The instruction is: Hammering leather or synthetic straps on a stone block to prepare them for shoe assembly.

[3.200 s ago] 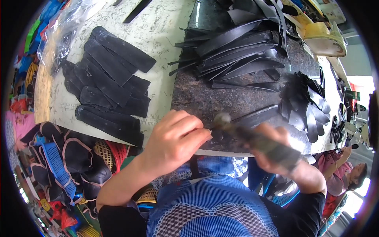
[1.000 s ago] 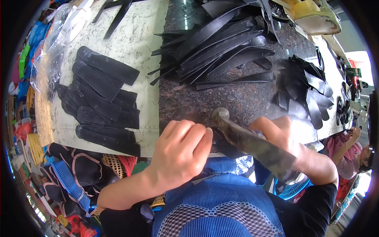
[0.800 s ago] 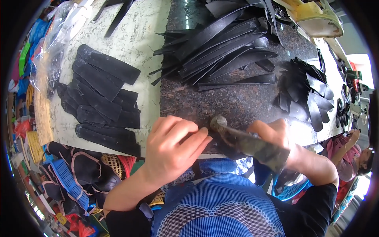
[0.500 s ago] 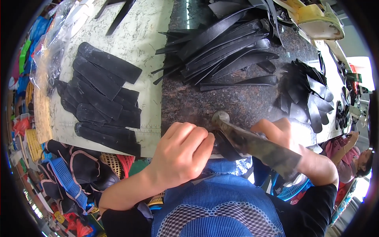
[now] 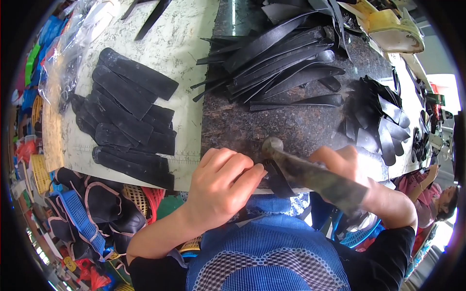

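Note:
My right hand (image 5: 340, 165) is closed around a worn grey hammer (image 5: 315, 178). Its rounded end rests over or just above a black leather-like strip (image 5: 279, 184) at the near edge of the dark stone slab, and its broad flat end points to the lower right. Beside the strip's left edge my left hand (image 5: 221, 182) is closed, thumb and forefinger pinched at the strip's far end. The fingertips partly hide that end, and the hammer covers some of the strip. Whether the hammer touches it, I cannot tell.
Overlapping black strips (image 5: 128, 111) lie on the white cutting board (image 5: 187, 121) at left. A heap of long black strips (image 5: 276, 63) covers the far part of the stone slab (image 5: 228, 126). Curved black pieces (image 5: 383, 116) are piled at right. Another person (image 5: 427, 194) sits beyond my right arm.
The view has shifted slightly. My left fingertips and the strip sit nearly the same, and the hammer has hardly moved, its broad end a little blurred.

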Available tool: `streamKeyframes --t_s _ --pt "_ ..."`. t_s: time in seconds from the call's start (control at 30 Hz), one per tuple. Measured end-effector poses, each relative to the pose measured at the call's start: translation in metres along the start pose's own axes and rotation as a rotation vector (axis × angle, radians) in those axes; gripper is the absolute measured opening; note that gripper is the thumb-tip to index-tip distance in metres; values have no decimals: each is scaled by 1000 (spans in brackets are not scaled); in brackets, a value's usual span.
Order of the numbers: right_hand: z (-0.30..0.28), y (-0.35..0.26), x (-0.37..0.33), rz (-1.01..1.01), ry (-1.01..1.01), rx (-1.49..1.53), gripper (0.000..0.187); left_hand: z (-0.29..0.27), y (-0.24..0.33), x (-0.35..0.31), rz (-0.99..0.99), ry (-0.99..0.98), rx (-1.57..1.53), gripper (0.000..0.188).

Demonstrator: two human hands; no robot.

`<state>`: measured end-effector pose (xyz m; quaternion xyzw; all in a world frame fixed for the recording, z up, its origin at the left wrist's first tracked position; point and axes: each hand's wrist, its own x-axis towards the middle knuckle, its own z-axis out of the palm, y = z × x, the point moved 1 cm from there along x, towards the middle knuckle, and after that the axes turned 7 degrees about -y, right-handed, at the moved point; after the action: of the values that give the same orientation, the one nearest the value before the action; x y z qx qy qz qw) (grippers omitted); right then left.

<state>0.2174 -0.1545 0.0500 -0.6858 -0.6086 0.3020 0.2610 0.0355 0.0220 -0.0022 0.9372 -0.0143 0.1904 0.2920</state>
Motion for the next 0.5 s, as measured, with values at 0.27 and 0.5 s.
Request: streamKeyframes --t_s 0.27,0.5 --pt "11 3 -6 56 7 85 21 6 4 -5 -44 97 -5 29" --pt "-3 -10 0 4 -60 -142 20 5 5 1 -31 12 -48 22"
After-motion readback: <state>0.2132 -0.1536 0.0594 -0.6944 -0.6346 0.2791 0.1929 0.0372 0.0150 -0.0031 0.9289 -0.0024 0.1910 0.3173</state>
